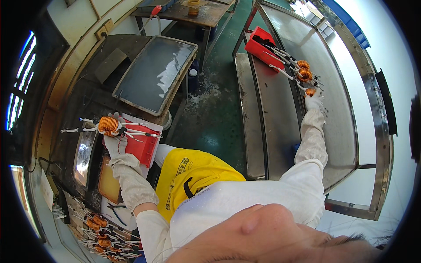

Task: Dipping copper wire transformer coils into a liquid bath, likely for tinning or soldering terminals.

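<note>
My left hand [115, 143], in a pale glove, is closed around a toroidal coil [108, 126] wound with copper-coloured wire. White-sleeved leads with bare metal ends stick out from both sides of that coil. Just beside it is a red plastic bin [142, 150]. Far to the right, my gloved right hand [314, 102] reaches over the metal rack and has its fingers closed on a smaller-looking copper coil [310, 92]. Beyond that hand lie two more copper coils [304, 75], their white leads pointing left. The glove partly hides the right hand's fingertips.
A red box [262, 47] with black contents sits on the rack [346, 109]. At the left bench stands a rectangular tray with a grey, shiny surface [151, 72]. Near me are a yellowish block [109, 180], pliers [116, 213] and several piled coils [100, 221].
</note>
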`<state>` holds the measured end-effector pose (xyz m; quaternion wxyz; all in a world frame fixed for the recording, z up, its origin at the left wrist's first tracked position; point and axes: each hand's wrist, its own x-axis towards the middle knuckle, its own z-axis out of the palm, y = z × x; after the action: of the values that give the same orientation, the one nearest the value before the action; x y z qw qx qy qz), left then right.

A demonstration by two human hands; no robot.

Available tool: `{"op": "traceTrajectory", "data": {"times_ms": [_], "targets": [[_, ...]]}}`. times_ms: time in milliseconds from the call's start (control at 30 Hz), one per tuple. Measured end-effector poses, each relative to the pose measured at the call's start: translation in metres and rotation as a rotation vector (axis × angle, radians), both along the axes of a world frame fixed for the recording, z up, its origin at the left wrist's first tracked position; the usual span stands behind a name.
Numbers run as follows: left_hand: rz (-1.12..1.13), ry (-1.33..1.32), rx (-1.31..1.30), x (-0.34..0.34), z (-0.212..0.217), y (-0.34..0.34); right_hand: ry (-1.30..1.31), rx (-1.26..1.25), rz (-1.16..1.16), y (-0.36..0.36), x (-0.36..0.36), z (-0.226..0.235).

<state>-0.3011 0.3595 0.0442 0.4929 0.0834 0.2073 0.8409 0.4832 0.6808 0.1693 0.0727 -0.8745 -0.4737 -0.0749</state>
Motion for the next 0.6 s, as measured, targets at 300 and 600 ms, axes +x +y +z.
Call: {"op": "traceTrajectory", "data": {"times_ms": [300, 600], "targets": [[0.036, 0.037, -0.046, 0.002, 0.000, -0.003, 0.231, 0.244, -0.022, 0.026, -0.046, -0.010], [-0.093, 0.008, 0.077, 0.002, 0.003, -0.004, 0.313, 0.314, -0.041, 0.049, -0.073, 0.006]]}}
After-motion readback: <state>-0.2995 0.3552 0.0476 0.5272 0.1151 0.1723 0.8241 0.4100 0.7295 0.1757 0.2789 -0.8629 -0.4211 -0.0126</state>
